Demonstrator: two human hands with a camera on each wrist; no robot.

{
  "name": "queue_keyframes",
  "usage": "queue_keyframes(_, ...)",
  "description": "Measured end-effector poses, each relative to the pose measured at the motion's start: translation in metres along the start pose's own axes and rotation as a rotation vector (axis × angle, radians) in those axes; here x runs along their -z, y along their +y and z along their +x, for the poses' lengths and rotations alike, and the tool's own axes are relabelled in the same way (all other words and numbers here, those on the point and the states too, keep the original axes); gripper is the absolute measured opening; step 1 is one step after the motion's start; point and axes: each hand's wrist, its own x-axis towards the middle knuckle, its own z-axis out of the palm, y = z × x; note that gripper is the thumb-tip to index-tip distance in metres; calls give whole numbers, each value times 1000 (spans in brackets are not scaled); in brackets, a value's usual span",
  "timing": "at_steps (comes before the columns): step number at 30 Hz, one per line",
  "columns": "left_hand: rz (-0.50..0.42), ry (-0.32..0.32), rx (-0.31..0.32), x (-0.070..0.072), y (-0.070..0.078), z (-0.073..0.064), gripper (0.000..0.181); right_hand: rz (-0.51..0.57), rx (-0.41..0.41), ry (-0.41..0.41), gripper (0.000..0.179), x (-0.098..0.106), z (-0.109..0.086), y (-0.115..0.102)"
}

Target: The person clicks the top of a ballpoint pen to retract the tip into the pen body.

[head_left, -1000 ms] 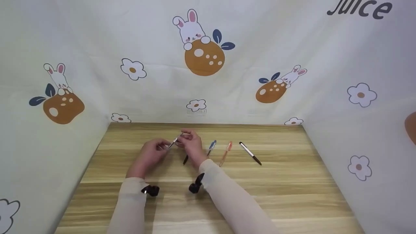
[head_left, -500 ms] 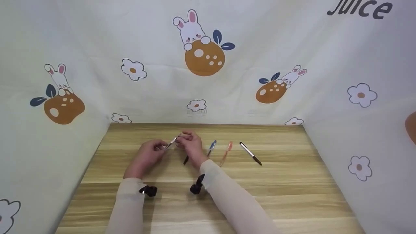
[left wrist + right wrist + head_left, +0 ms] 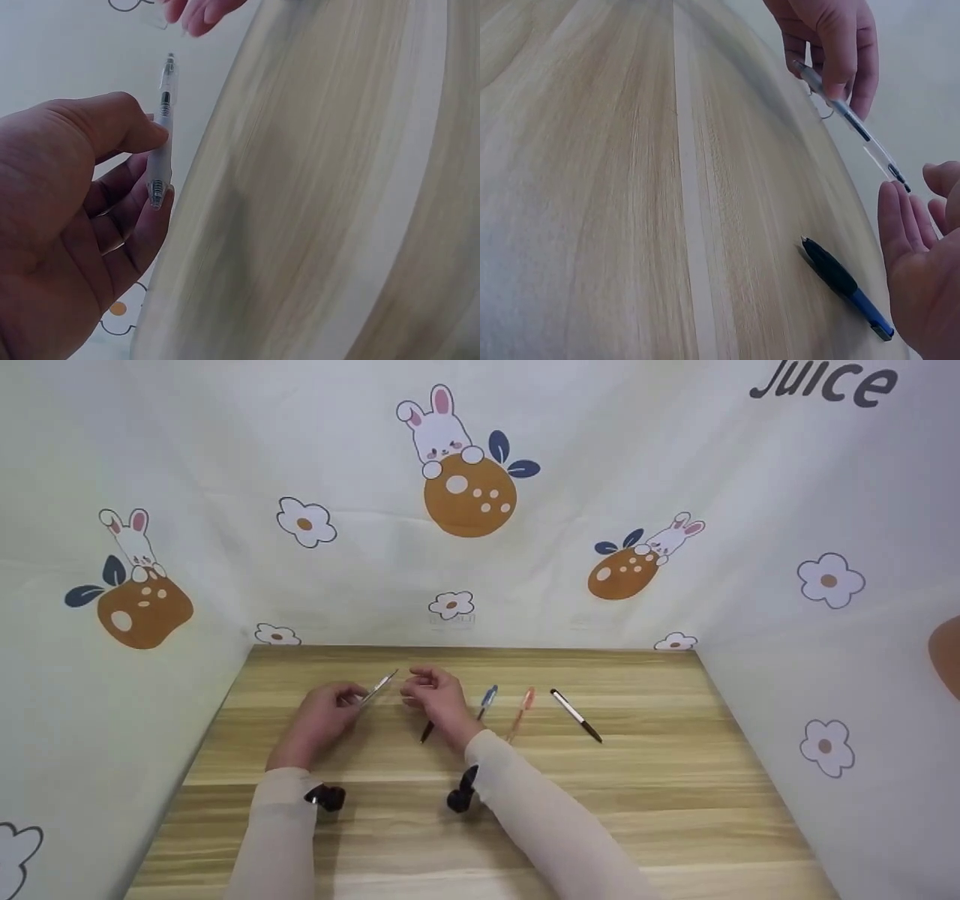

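My left hand (image 3: 328, 716) holds a slim clear-and-white ballpoint pen (image 3: 161, 154), pinched between the thumb and fingers. The pen slants up and to the right in the head view. Just right of its far end is my right hand (image 3: 439, 697), fingers loosely bent with nothing between them. In the right wrist view the pen's end overlaps the fingertips (image 3: 892, 199) of that hand, while the head view shows a gap. A black-and-blue pen (image 3: 844, 281) lies on the table below the right hand, partly covered by it in the head view.
Right of my right hand, a blue-capped pen (image 3: 489, 697), an orange pen (image 3: 527, 701) and a white-and-black pen (image 3: 577, 717) lie on the wood-grain table (image 3: 675, 810). Printed cloth walls (image 3: 360, 570) stand along its back and both sides.
My left hand has moved left with the pen, drawing it away from the right hand's fingers. The right hand has let go of the pen's end and stays nearly in place.
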Motion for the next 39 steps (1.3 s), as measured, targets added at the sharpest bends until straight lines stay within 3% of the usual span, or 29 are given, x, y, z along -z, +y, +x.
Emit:
queue_keyframes(15, 35, 8, 9, 21, -18, 4, 28, -90, 17, -99, 35, 10, -4, -2)
queue_keyframes(24, 98, 59, -55, 32, -30, 9, 29, -100, 15, -127, 36, 12, -5, -1)
queue_keyframes(30, 137, 66, -55, 45, -42, 10, 31, -149, 28, -159, 34, 13, -8, -3)
queue_keyframes(39, 169, 59, -60, 65, -51, 9, 34, -125, 37, -167, 33, 19, -14, -3)
